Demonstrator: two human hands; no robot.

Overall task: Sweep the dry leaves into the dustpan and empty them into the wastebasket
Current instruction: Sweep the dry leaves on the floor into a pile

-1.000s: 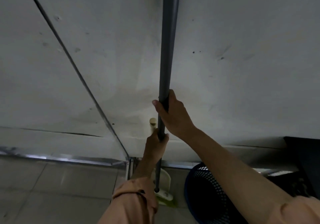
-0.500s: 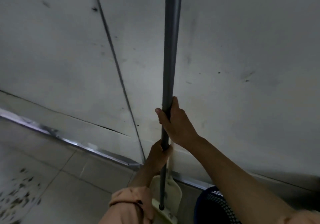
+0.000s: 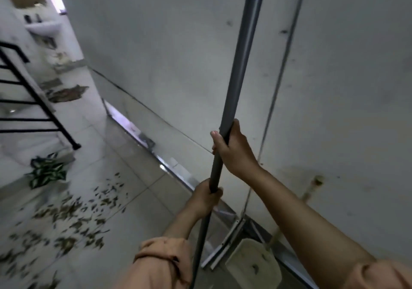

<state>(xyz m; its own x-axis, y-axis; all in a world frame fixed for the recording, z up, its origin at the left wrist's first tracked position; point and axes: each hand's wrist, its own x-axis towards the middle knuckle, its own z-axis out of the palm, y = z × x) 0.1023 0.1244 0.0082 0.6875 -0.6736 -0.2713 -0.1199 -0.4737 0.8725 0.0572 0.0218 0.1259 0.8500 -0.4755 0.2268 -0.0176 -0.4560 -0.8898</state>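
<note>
Where peach sleeves (image 3: 163,259) end at the bottom edge, two bare forearms reaching up to a grey broom handle (image 3: 237,72) held nearly upright: left hand (image 3: 204,196) clenched around it low down, right hand (image 3: 236,149) wrapped around it just above, apart from the left. Just right of the handle's lower end, a cream dustpan (image 3: 254,264) leaning at the foot of the white wall (image 3: 345,88). Farther left, dry leaves (image 3: 66,215) scattered over the tiled floor (image 3: 138,190), then a green-and-white plant (image 3: 46,172) near black stair railing (image 3: 29,92).
</note>
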